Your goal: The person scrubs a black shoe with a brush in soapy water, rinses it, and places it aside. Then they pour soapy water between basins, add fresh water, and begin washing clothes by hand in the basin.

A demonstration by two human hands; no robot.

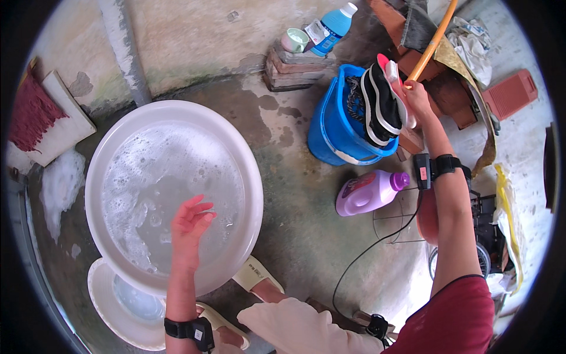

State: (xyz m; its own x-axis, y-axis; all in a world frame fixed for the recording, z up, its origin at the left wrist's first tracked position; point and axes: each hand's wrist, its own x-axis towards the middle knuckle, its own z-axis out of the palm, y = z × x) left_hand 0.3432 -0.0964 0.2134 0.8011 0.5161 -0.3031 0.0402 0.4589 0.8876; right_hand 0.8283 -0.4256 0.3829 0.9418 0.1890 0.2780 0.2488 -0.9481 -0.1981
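My left hand hovers over a large white plastic basin of sudsy water. Its fingers are loosely bent and apart, with nothing in them. Farther right, my right hand is at a pink-and-white piece of footwear. Some of its fingers are hidden, so I cannot tell whether it grips. Beside that lie black shoes with white soles, across the top of a blue plastic bucket. A dark patterned cloth or cord shows inside the bucket. An orange pole ends close to my right fingers.
A purple detergent bottle is near the bucket. Stacked bricks bear a pale green cup and a blue bottle. A smaller white basin sits partly under the large one. A red washboard lies far right.
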